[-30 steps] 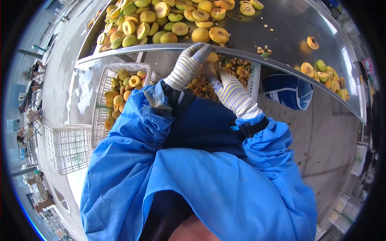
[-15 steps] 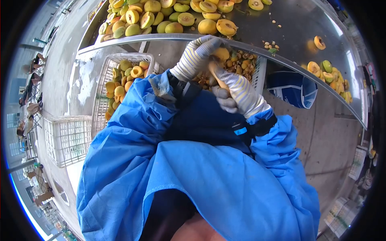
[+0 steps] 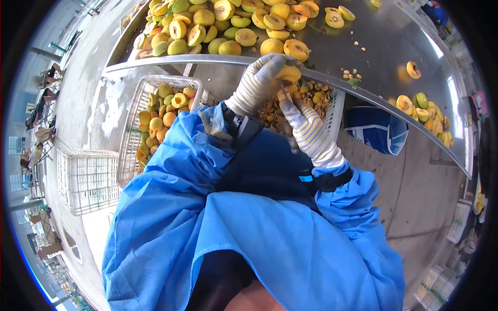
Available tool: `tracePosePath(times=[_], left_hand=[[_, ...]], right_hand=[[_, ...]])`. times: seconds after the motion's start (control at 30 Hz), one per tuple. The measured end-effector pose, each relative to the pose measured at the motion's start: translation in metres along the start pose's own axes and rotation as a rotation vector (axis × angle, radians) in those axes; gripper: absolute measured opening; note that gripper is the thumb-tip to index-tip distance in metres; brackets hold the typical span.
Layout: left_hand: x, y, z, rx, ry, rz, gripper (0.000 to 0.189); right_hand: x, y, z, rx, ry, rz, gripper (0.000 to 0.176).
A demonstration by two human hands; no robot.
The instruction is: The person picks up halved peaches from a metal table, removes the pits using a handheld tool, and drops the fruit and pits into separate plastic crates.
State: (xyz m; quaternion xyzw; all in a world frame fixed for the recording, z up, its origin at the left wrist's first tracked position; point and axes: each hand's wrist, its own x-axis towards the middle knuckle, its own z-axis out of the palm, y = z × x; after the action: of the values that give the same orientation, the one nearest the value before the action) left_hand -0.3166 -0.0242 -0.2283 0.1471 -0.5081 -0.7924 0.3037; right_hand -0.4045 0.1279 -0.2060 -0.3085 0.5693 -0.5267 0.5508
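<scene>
My left hand (image 3: 259, 80), in a striped knit glove, is closed around a cut yellow peach (image 3: 288, 74) near the table's front edge. My right hand (image 3: 312, 132), gloved alike, is closed on a wooden-handled tool (image 3: 281, 95). The tool's upper part meets the underside of the peach; its working end is blurred and hidden. Below both hands stands a crate (image 3: 335, 111) holding pits and fruit scraps. On the metal table (image 3: 378, 65) ahead lies a heap of halved and whole peaches (image 3: 218, 26).
To the left, a white crate (image 3: 171, 79) holds hollowed peach halves (image 3: 167, 103), with another white crate (image 3: 87, 181) beside it. A blue and white bag or bin (image 3: 376, 129) sits under the table at right. More halves (image 3: 425, 111) and loose pits (image 3: 351, 72) lie on the table.
My right hand has turned more upright, and the tool handle that slanted across its palm is now mostly covered. The left hand still holds the peach. The view has shifted slightly.
</scene>
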Motion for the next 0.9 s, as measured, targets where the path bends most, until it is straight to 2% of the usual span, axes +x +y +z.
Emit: tracePosePath(times=[0.03,0.13,0.23,0.33,0.37,0.47,0.5,0.67,0.77,0.9], left_hand=[[0.002,0.001,0.001,0.01,-0.009,0.016,0.059],[-0.004,0.006,0.007,-0.062,0.001,-0.014,0.063],[-0.006,0.011,0.006,-0.192,-0.093,-0.078,0.066],[-0.007,0.01,0.0,-0.082,-0.263,-0.001,0.068],[-0.006,0.012,-0.002,-0.071,-0.289,-0.037,0.069],[-0.015,0.018,0.012,-0.191,-0.199,-0.036,0.066],[-0.016,0.015,0.014,-0.189,-0.155,-0.031,0.063],[-0.016,0.01,0.016,-0.158,-0.173,0.053,0.056],[-0.016,0.014,0.016,-0.14,-0.192,0.036,0.056],[-0.021,0.022,0.024,-0.174,-0.19,0.004,0.059]], right_hand=[[0.001,-0.001,0.0,-0.008,0.039,0.029,0.042],[-0.009,-0.014,0.001,0.374,-0.078,0.232,0.04],[-0.006,-0.007,-0.005,0.528,-0.214,0.211,0.041],[-0.005,-0.006,-0.01,0.597,-0.264,0.193,0.042],[-0.005,-0.006,-0.012,0.615,-0.274,0.187,0.042],[-0.005,-0.008,-0.015,0.664,-0.307,0.125,0.043],[-0.004,-0.008,-0.014,0.667,-0.309,0.124,0.043],[-0.008,-0.004,-0.01,0.65,-0.337,0.107,0.045],[-0.01,-0.003,-0.006,0.6,-0.274,0.107,0.046],[-0.015,-0.008,0.009,0.269,-0.061,-0.069,0.047]])
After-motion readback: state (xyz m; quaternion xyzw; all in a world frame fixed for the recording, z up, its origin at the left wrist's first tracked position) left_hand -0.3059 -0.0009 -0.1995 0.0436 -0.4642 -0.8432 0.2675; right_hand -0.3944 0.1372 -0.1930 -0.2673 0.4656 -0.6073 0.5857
